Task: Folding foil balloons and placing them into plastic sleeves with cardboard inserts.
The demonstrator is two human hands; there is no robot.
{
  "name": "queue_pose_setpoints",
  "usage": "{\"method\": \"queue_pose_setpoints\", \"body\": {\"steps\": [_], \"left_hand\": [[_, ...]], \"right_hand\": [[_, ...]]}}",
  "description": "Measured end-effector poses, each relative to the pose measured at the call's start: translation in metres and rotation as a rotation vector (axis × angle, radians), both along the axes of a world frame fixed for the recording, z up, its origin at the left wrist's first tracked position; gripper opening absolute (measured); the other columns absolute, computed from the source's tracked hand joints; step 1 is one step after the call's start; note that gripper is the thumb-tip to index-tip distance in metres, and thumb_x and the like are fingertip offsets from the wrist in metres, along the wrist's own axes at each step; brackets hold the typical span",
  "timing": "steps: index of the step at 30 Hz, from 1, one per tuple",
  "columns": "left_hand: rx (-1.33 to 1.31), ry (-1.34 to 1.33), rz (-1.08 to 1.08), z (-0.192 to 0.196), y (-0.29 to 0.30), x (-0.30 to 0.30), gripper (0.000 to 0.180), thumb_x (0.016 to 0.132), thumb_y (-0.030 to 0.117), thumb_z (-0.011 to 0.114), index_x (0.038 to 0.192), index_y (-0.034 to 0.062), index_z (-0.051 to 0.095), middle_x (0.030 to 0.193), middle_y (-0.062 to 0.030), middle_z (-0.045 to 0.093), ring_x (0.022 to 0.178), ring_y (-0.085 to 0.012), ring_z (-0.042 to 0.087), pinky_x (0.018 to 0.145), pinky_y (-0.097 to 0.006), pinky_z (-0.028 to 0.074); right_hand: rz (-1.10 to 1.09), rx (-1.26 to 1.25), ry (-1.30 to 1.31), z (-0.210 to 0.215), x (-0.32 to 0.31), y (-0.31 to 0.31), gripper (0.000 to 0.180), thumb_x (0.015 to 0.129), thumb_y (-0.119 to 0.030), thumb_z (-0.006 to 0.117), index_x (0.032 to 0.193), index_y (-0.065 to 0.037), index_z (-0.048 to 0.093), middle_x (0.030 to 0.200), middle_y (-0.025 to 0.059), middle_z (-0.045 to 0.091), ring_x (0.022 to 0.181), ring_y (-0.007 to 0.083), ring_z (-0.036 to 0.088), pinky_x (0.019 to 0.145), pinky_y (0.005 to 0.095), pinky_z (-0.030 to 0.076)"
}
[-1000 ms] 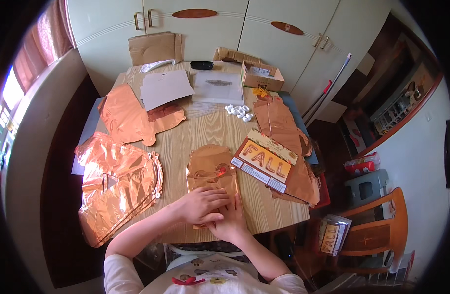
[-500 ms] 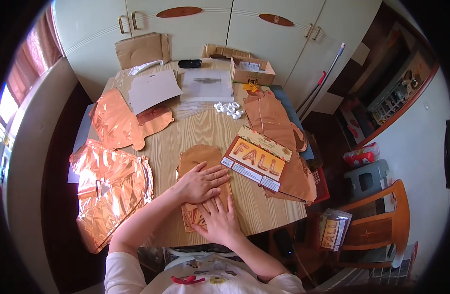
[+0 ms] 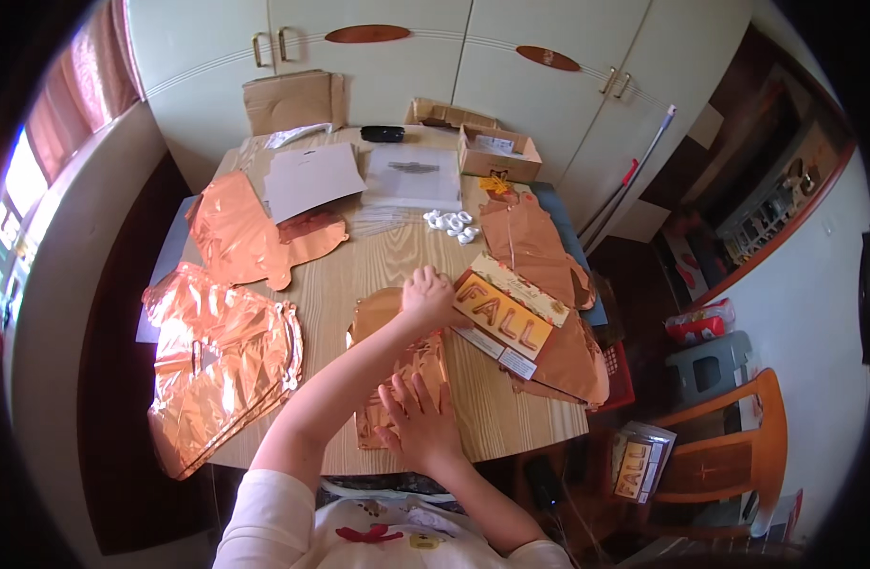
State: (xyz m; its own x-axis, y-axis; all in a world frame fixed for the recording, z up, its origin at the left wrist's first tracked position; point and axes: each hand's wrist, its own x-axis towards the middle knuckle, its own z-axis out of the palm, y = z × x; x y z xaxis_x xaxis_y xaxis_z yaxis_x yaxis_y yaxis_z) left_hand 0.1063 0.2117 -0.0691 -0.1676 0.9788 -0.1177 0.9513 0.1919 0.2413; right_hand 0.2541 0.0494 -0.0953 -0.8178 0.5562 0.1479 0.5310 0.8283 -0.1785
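A folded copper foil balloon (image 3: pixel 397 357) lies on the wooden table in front of me. My right hand (image 3: pixel 423 427) rests flat on its near part with the fingers spread. Stretched across the balloon, my left arm reaches to a printed card (image 3: pixel 511 318) with balloon letters pictured on it. My left hand (image 3: pixel 429 296) is curled at the card's left edge, thumb side against it, and covers that corner. Beneath the card are flat copper foil balloons (image 3: pixel 534 242) on the right. More foil balloons, one shiny and crinkled (image 3: pixel 221 356), lie on the left.
White ribbon rolls (image 3: pixel 451 225), grey-white card sheets (image 3: pixel 313 180) and clear plastic sleeves (image 3: pixel 411 178) lie farther back. A cardboard box (image 3: pixel 499 154) and a black tray (image 3: pixel 383 134) stand at the far edge. To the right, a wooden chair (image 3: pixel 769 427) holds a packaged set (image 3: pixel 641 465).
My left hand has lifted off the folded balloon and my right hand, moving up and right to the printed card. My right hand stays on the balloon. The view has shifted slightly.
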Motion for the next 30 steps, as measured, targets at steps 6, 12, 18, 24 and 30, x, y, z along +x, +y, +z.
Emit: {"method": "queue_pose_setpoints", "body": {"steps": [6,12,18,24,30], "left_hand": [[-0.003,-0.089,0.055,-0.001,0.005,0.014,0.096,0.056,0.066,0.081,0.123,0.0008,0.055,0.122,-0.0161,0.057,0.121,-0.0339,0.049,0.101,-0.046,0.039],[-0.077,-0.068,0.088,0.014,0.008,0.030,0.097,0.059,0.062,0.083,0.124,-0.0024,0.050,0.116,-0.0159,0.063,0.112,-0.0319,0.058,0.097,-0.045,0.041],[0.025,-0.618,-0.040,0.029,-0.002,0.004,0.057,0.084,0.039,0.072,0.122,-0.0008,0.055,0.112,-0.0172,0.066,0.100,-0.0268,0.066,0.084,-0.039,0.052],[0.466,-1.285,0.121,0.069,-0.158,-0.077,0.048,0.096,0.006,0.058,0.140,-0.0006,0.037,0.121,-0.0180,0.063,0.109,-0.0214,0.063,0.091,-0.032,0.052],[0.501,-1.065,0.630,-0.010,-0.265,-0.153,0.053,0.092,0.004,0.062,0.138,-0.0022,0.036,0.121,-0.0198,0.060,0.108,-0.0247,0.061,0.092,-0.037,0.050]], "right_hand": [[-0.005,0.055,0.072,-0.002,0.001,-0.002,0.061,0.094,-0.045,0.051,0.146,-0.014,0.041,0.151,0.0107,0.039,0.140,0.0313,0.035,0.109,0.0653,0.024],[0.004,0.058,0.074,-0.003,0.002,-0.001,0.058,0.092,-0.047,0.055,0.139,-0.013,0.051,0.149,0.0095,0.042,0.140,0.0300,0.037,0.110,0.0650,0.024],[0.006,0.057,0.129,-0.001,0.001,0.000,0.066,0.088,-0.057,0.056,0.136,-0.012,0.051,0.146,0.0126,0.044,0.140,0.0341,0.035,0.109,0.0645,0.025],[0.002,0.028,0.039,0.000,0.000,-0.001,0.083,0.084,-0.069,0.052,0.146,-0.015,0.042,0.152,0.0108,0.037,0.142,0.0339,0.031,0.114,0.0638,0.016],[-0.005,-0.020,0.028,0.004,-0.001,-0.002,0.084,0.085,-0.070,0.049,0.148,-0.015,0.041,0.154,0.0100,0.036,0.146,0.0321,0.027,0.115,0.0629,0.011]]}}
